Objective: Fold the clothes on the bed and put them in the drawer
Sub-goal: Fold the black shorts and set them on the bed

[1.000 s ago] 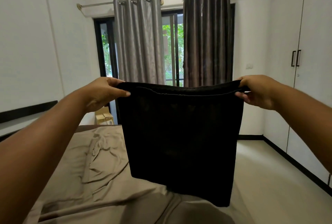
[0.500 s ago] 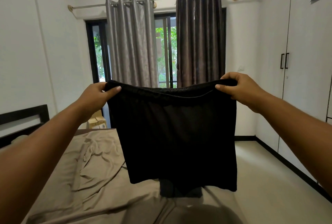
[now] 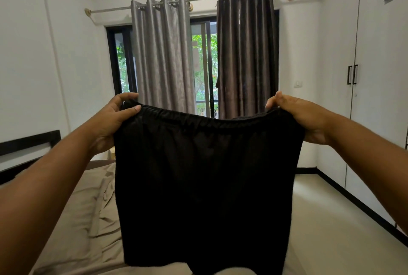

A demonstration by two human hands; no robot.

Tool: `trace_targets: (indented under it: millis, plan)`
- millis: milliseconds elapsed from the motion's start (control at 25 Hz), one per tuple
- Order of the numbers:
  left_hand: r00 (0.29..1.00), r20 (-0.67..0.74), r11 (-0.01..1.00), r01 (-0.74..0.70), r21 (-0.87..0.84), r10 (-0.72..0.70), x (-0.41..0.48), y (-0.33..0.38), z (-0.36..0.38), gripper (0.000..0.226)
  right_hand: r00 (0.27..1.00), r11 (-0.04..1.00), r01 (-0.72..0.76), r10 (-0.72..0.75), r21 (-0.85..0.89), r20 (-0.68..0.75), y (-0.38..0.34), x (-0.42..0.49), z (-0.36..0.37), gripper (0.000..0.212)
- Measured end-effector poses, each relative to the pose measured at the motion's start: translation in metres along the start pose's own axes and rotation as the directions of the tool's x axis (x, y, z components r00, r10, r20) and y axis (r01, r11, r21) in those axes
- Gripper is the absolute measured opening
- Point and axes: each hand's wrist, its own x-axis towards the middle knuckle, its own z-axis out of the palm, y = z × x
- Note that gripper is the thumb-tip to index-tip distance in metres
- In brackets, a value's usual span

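- The left hand (image 3: 110,120), at 9 o'clock, pinches the left end of the elastic waistband of the black fabric shorts (image 3: 207,175).
- The right hand (image 3: 302,118), at 3 o'clock, grips the waistband's right end with curled fingers.
- The shorts hang spread between both hands, legs down toward 6 o'clock, above the bed.
- The bed with the rumpled beige sheet (image 3: 88,208) lies at 7 o'clock.
- A white wardrobe with black handles (image 3: 375,76) stands at 2 o'clock.
- Grey pleated curtains (image 3: 163,54) hang at 12 o'clock.
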Motion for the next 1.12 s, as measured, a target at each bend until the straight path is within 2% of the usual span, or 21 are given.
trace_targets:
  millis: [40,120,240,400,520,640,760,880,960,1040,1120]
  plan:
    - [1.000,0.011,1.000,0.004,0.007,-0.005,0.000,-0.001,-0.001,0.030,0.998,0.990,-0.018,0.008,0.138,0.068,0.000,-0.002,-0.003,0.051]
    - [1.000,0.018,1.000,0.024,0.018,-0.025,-0.001,-0.001,-0.003,0.021,0.978,0.981,-0.043,0.003,0.189,0.209,0.000,-0.003,-0.008,0.059]
    - [0.999,-0.005,0.999,0.037,0.031,-0.037,-0.001,-0.003,-0.007,0.016,0.957,0.994,-0.099,0.086,0.034,0.276,0.001,0.001,-0.014,0.046]
    - [0.999,-0.028,0.999,0.022,0.028,-0.021,0.000,-0.002,-0.010,0.025,0.934,0.946,-0.127,0.215,-0.299,0.285,0.005,0.004,-0.014,0.054]
    - [1.000,-0.026,1.000,0.014,0.020,-0.013,0.001,0.000,-0.008,0.017,0.958,0.925,-0.098,0.186,-0.366,0.216,0.013,0.004,-0.015,0.069]
    - [1.000,-0.024,1.000,0.006,0.019,-0.005,0.000,0.004,-0.012,0.013,0.976,0.925,-0.078,0.146,-0.372,0.159,0.017,0.001,-0.018,0.075]
    - [1.000,-0.007,1.000,0.008,0.019,-0.008,-0.002,0.007,-0.010,0.019,0.992,0.944,-0.101,0.118,-0.315,0.034,0.018,0.003,-0.020,0.048]
    - [0.999,-0.030,0.999,0.027,0.035,-0.026,0.000,0.004,0.001,0.027,0.982,0.938,-0.155,0.112,-0.310,-0.152,0.021,0.014,-0.017,0.027]
    - [0.992,-0.116,0.988,0.072,0.139,-0.056,0.004,0.000,0.014,0.030,0.951,0.906,-0.183,0.066,-0.381,-0.300,0.023,0.023,-0.010,0.017]
    - [0.978,-0.203,0.959,0.105,0.263,-0.052,0.009,-0.005,0.035,0.030,0.900,0.822,-0.226,-0.028,-0.523,-0.434,0.023,0.030,0.002,0.009]
    - [0.976,-0.218,0.951,0.088,0.296,-0.023,0.008,-0.007,0.066,0.021,0.874,0.771,-0.240,-0.093,-0.589,-0.477,0.016,0.037,0.021,0.004]
